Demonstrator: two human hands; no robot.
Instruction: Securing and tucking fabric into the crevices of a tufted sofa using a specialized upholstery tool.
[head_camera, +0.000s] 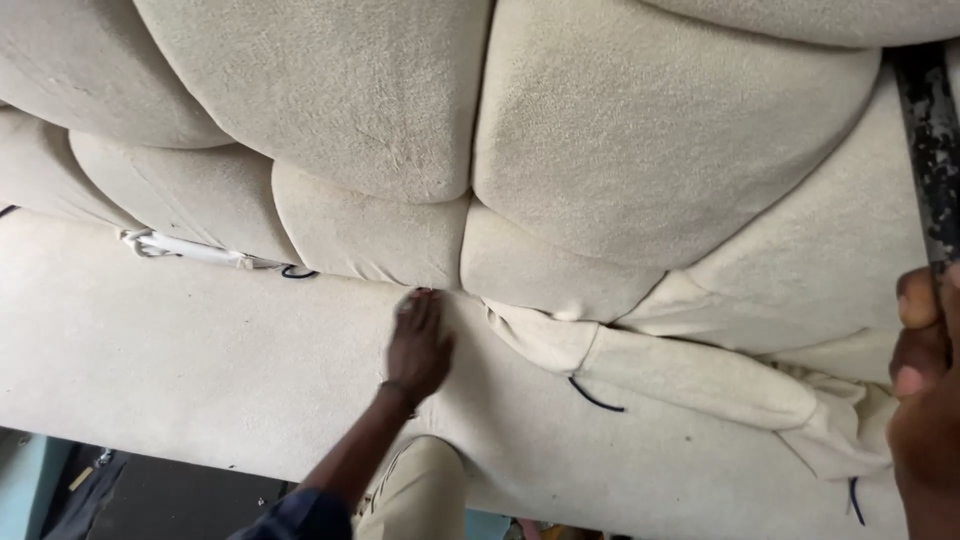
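Cream upholstery fills nearly the whole head view: a tufted sofa (560, 170) with fat, bulging cushion panels across the top and middle of the frame, and a long padded rail (200, 350) running left to right beneath them. At the lower left edge a strip of dark floor (170, 500) shows.

The left hand (418, 345) lies flat at centre frame, fingers together and held straight, pressing the fabric right where the panels meet the rail; it grips nothing. The right hand (925, 400) sits at the right edge, fingers curled shut on a dark, scuffed bar (930, 150) that rises to the upper right corner.

Loose fabric flaps (690, 375) hang lower right of centre, with dark cord ends (595, 397) poking out, and a white strip (190, 248) shows at the left seam.

The rail's long axis runs across the frame, dipping slightly to the right. To smooth the seam well, I judge the flat palm should keep even pressure and travel along that axis, with the other hand steadying the bar.
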